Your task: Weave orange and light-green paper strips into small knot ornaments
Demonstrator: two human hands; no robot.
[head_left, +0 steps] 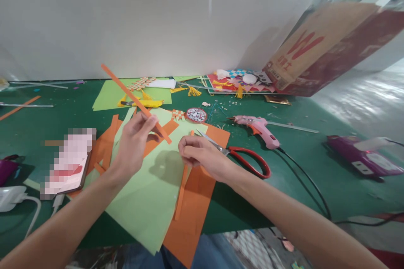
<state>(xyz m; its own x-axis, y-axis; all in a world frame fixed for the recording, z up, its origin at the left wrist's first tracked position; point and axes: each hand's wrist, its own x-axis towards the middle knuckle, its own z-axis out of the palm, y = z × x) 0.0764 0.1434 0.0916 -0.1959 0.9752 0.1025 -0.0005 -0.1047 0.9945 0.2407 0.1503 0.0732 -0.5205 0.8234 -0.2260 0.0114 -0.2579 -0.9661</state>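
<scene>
An orange strip point(129, 93) pinched in the left grip point(134, 138)
Above green paper point(142, 201), it slants down rightward, lower end near the curled right grip point(203, 153), whose contents I cannot tell.

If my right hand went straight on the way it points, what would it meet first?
Probably the lower end of the orange strip in your left hand, though depth is unclear.

The paper strip point(126, 92) is orange, the sheet point(148, 201) pale green, the glue gun point(260, 129) pink.
</scene>
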